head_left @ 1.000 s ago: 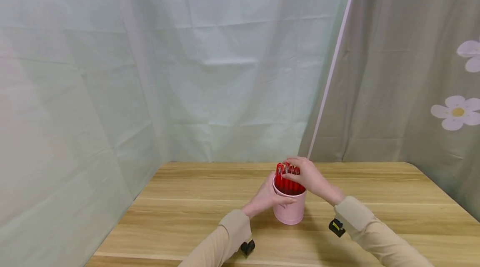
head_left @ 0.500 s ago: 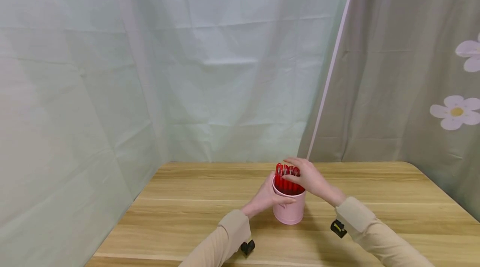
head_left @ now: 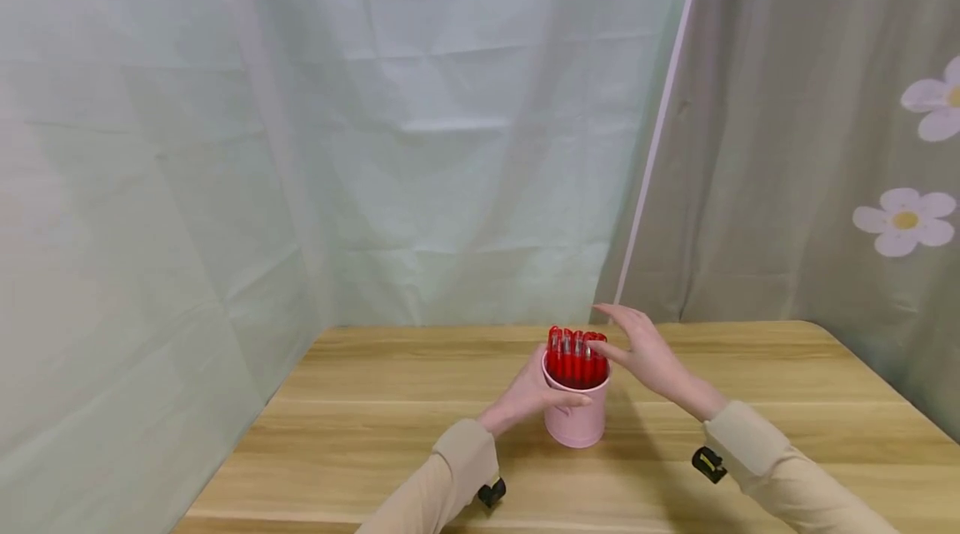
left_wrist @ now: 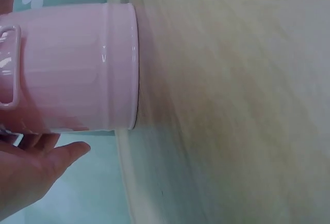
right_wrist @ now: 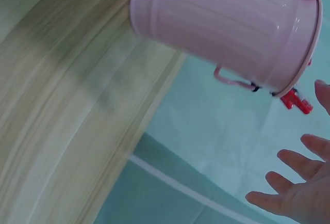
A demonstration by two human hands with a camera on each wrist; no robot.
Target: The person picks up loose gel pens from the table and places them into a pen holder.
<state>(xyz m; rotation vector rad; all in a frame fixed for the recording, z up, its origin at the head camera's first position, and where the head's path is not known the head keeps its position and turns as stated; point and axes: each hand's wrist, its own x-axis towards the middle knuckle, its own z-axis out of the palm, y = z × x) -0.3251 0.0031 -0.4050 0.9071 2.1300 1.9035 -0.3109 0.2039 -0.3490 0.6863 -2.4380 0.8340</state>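
Note:
A pink bucket (head_left: 576, 424) stands upright on the wooden table, packed with several slim red pens (head_left: 573, 361) whose tops rise above the rim. My left hand (head_left: 525, 388) grips the bucket from the left, thumb lying across the front just under the rim. In the left wrist view the same hand (left_wrist: 26, 177) shows below the bucket, partly hidden behind it. My right hand (head_left: 648, 355) is at the right of the pens, fingers spread, its thumb tip overlapping the rightmost pens in the head view. Nothing is held in that hand (right_wrist: 304, 182) in the right wrist view.
The wooden table (head_left: 420, 434) reaches out on both sides of the bucket. Pale green curtain (head_left: 465, 142) hangs behind it, and a grey curtain with white flowers (head_left: 905, 220) is at the right. A small handle (right_wrist: 232, 81) sticks out from the bucket's side.
My right hand has drawn back to the right from over the pens, and its fingers have spread. The left hand keeps its grip on the bucket.

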